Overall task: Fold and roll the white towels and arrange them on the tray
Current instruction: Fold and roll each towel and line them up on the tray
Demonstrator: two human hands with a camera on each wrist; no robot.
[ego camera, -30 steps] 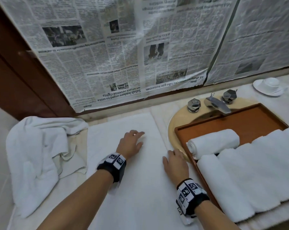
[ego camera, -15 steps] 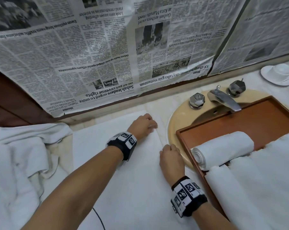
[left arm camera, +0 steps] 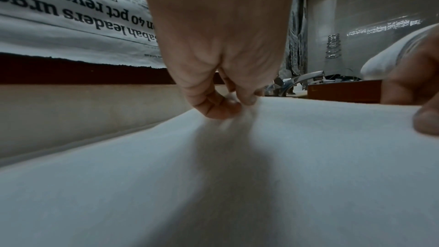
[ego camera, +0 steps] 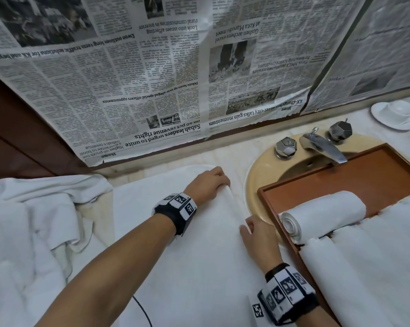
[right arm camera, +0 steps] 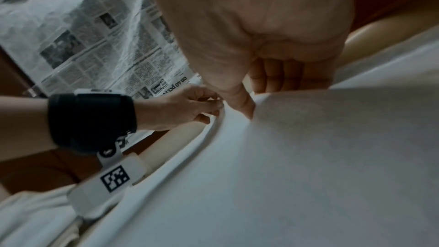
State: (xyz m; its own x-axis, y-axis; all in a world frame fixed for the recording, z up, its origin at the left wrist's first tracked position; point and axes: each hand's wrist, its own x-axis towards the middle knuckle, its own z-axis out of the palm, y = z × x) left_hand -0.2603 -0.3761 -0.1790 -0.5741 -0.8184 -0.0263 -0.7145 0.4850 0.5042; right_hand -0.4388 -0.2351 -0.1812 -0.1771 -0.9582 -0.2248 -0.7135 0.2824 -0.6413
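Note:
A flat white towel [ego camera: 199,267] lies spread on the counter in front of me. My left hand [ego camera: 224,183] pinches its far right corner between thumb and fingertips; the pinch is plain in the left wrist view [left arm camera: 235,103]. My right hand [ego camera: 246,226] grips the same right edge nearer to me, thumb on top and fingers curled under [right arm camera: 256,99]. Between the hands the edge is raised off the counter. A brown tray [ego camera: 364,175] sits over the sink and holds one rolled towel [ego camera: 321,213], with more white rolls [ego camera: 376,267] in front of it.
A heap of loose white towels [ego camera: 34,232] lies at the left. The faucet [ego camera: 324,147] and two knobs stand behind the tray on the beige sink rim [ego camera: 258,175]. A white cup and saucer [ego camera: 395,112] sit at the far right. Newspaper [ego camera: 175,79] covers the wall behind.
Both hands slid from lying flat on the towel to its right edge, curled onto it and raised it slightly. The head view has moved closer.

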